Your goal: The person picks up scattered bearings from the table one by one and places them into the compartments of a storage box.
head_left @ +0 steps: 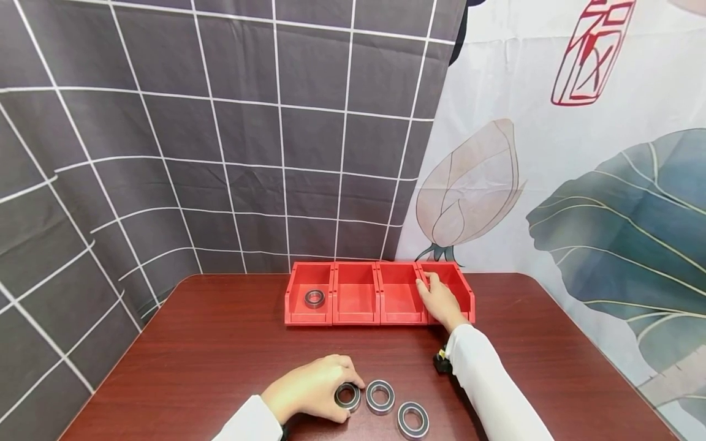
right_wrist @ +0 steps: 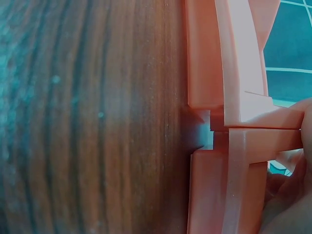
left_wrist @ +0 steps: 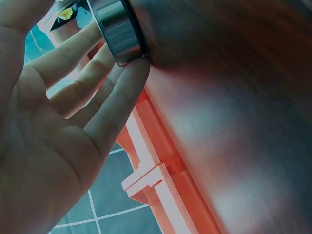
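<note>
My left hand (head_left: 317, 387) is low over the near part of the table, thumb and fingers around the rim of a metal ball bearing (head_left: 347, 397). In the left wrist view the bearing (left_wrist: 117, 31) shows its shiny outer side against the fingertips. Two more bearings lie flat to its right, one close by (head_left: 380, 397) and one nearer the front (head_left: 413, 420). My right hand (head_left: 441, 301) reaches to the rightmost red bin (head_left: 460, 294) and grips the wall it shares with its neighbour, thumb on the left side; its fingers are partly hidden inside.
Several red bins stand joined in a row at the table's back edge. The leftmost bin (head_left: 298, 315) holds one bearing (head_left: 314, 298). Behind them hang a grey grid cloth (head_left: 248, 141) and a white printed cloth (head_left: 529, 73). The table top (head_left: 220, 343) is dark reddish wood.
</note>
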Tool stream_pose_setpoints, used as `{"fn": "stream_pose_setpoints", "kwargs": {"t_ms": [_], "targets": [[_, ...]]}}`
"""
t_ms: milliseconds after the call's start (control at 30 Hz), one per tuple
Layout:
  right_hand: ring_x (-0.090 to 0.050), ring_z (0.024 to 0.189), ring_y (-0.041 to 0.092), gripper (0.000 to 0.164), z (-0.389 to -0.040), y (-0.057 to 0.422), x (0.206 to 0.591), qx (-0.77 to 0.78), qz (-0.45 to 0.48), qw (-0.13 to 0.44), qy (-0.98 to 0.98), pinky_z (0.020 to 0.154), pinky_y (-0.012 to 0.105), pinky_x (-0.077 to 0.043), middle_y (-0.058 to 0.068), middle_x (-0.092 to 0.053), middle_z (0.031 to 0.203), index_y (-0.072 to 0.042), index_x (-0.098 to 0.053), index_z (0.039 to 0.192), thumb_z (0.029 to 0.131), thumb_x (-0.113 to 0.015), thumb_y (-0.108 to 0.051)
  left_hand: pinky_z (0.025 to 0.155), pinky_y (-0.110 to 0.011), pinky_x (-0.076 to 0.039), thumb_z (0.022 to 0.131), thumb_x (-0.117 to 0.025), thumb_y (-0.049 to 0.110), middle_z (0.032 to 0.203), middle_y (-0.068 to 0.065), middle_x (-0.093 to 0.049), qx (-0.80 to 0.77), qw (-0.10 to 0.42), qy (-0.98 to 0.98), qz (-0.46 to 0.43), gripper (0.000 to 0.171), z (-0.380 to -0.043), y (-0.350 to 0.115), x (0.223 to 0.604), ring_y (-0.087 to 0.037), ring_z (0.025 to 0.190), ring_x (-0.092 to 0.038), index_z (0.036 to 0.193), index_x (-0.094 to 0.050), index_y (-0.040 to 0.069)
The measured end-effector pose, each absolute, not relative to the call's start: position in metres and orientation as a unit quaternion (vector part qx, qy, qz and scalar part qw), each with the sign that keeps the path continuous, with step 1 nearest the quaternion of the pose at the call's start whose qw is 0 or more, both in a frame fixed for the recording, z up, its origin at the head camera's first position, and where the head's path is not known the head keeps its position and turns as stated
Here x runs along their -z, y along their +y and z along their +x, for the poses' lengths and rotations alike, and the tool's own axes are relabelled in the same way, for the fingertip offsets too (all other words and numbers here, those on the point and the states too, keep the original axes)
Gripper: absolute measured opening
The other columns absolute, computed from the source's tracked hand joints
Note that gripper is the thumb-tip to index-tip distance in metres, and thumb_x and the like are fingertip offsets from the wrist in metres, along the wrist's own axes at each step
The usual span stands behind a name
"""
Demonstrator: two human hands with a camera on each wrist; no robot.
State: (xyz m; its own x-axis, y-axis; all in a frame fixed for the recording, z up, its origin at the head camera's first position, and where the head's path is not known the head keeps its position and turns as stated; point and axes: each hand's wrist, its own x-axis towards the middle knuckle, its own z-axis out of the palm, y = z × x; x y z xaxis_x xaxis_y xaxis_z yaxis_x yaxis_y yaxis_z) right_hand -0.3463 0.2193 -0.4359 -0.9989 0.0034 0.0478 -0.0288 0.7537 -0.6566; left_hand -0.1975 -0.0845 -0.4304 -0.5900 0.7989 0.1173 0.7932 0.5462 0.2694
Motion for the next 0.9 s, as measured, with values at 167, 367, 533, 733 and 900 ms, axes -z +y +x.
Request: {"fn": "stream_pose_setpoints", "kwargs": {"t_ms": [167,367,533,733,900], "targets": [[-0.054,0.113,0.034,0.059,-0.347,0.219,0.435,-0.350,0.007,0.026,-0.936,0.099,0.056,-0.044,0.021,-0.051,0.136,-0.007,-0.030,0.144,0.100,-0.040,-0.044,0.077,-0.007,-0.039,0.065,-0.078,0.026,0.093,0.016,-0.058,-0.157,-0.024,0.869,0.468,0.042,-0.200,-0.083,0.434,0.003,0.086,-0.050,0.107,-0.072,0.024],[-0.054,0.113,0.034,0.060,-0.347,0.219,0.435,-0.350,0.009,0.025,-0.936,0.098,0.057,-0.044,0.021,-0.050,0.137,-0.007,-0.030,0.144,0.100,-0.040,-0.046,0.080,-0.010,-0.042,0.065,-0.075,0.024,0.095,0.014,-0.059,-0.182,-0.079,0.871,0.450,0.043,-0.205,-0.081,0.434,0.000,0.090,-0.052,0.108,-0.071,0.022],[-0.055,0.113,0.034,0.063,-0.348,0.220,0.436,-0.350,0.009,0.027,-0.936,0.097,0.056,-0.045,0.020,-0.050,0.137,-0.008,-0.029,0.145,0.100,-0.038,-0.050,0.082,-0.015,-0.045,0.067,-0.074,0.023,0.096,0.012,-0.059,-0.191,-0.104,0.877,0.428,0.043,-0.208,-0.079,0.433,-0.003,0.093,-0.053,0.109,-0.071,0.019],[-0.054,0.114,0.034,0.063,-0.347,0.220,0.437,-0.352,0.007,0.024,-0.935,0.097,0.057,-0.045,0.020,-0.050,0.137,-0.008,-0.029,0.145,0.099,-0.039,-0.050,0.085,-0.019,-0.046,0.070,-0.074,0.026,0.099,0.010,-0.060,-0.204,-0.109,0.881,0.412,0.043,-0.212,-0.078,0.432,-0.005,0.095,-0.053,0.112,-0.071,0.017],[-0.054,0.115,0.035,0.059,-0.348,0.220,0.437,-0.353,0.005,0.026,-0.935,0.098,0.058,-0.044,0.020,-0.050,0.138,-0.008,-0.030,0.145,0.100,-0.041,-0.044,0.088,-0.022,-0.047,0.071,-0.075,0.027,0.103,0.009,-0.060,-0.217,-0.109,0.887,0.392,0.046,-0.218,-0.078,0.431,-0.007,0.098,-0.053,0.115,-0.070,0.017]]}}
